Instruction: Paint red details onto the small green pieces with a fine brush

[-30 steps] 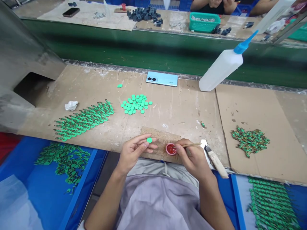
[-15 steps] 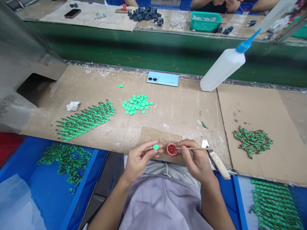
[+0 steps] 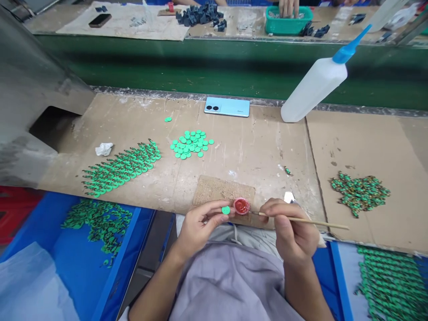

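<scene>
Around me, the cardboard-covered bench (image 3: 254,142) is busy. Ahead and to my left lie a loose cluster of green discs (image 3: 191,145) and, further left, slanting rows of stemmed green pieces (image 3: 123,167), with a crumpled white scrap (image 3: 104,149) just behind them. A pale blue phone (image 3: 227,107) lies flat by the back edge, and a white bottle (image 3: 310,91) with a blue nozzle stands to its right. Over on my right, a heap of small green-and-brown bits (image 3: 361,194) sits on a separate sheet of cardboard (image 3: 377,147). Below the bench edge, the blue tray (image 3: 72,263) on my left holds more green pieces. Across the green partition (image 3: 214,62), a co-worker's hand (image 3: 288,8) reaches into a green basket (image 3: 289,27).

Close in, a small pot of red stuff (image 3: 241,206) rests on a rough brown board (image 3: 209,189), between my two hands. My left hand (image 3: 200,223) pinches a single green disc (image 3: 225,209) between thumb and fingers, the gap only as wide as the disc, just beside the pot. My right hand (image 3: 294,227) grips a thin stick (image 3: 324,224), fingers closed round it; its tip is at the pot's rim, though I can't tell whether they touch. That hand covers most of a pale-handled tool (image 3: 322,242).
</scene>
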A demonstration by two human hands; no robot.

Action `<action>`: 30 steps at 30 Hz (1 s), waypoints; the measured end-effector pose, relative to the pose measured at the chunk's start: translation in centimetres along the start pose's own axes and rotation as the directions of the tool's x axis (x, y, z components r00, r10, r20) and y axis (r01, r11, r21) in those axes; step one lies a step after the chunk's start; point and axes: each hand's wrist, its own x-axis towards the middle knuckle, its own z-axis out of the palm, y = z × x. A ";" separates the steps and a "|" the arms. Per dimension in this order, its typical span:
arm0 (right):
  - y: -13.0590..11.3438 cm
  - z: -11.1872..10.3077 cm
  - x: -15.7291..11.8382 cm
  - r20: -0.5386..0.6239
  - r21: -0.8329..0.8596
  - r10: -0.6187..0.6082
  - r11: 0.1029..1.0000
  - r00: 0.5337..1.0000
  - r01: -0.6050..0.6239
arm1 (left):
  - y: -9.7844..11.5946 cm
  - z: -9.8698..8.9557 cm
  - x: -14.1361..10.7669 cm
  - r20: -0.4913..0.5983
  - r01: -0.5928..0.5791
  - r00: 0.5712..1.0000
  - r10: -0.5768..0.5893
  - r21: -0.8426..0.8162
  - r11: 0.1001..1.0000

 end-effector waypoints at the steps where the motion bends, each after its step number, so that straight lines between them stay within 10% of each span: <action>1: -0.3 0.2 -0.2 -0.002 0.035 -0.021 0.999 1.000 0.021 | 0.2 0.1 -0.1 0.011 -0.008 1.000 0.008 0.026 1.000; 20: -1.2 0.8 0.0 0.160 -0.050 -0.047 0.997 0.986 0.055 | 1.2 0.6 -0.7 0.099 -0.170 0.984 0.147 0.287 0.943; 30: -1.6 0.4 0.6 0.329 -0.318 -0.163 0.908 0.930 0.272 | 0.9 0.1 -1.1 0.245 -0.429 0.903 0.352 0.469 0.773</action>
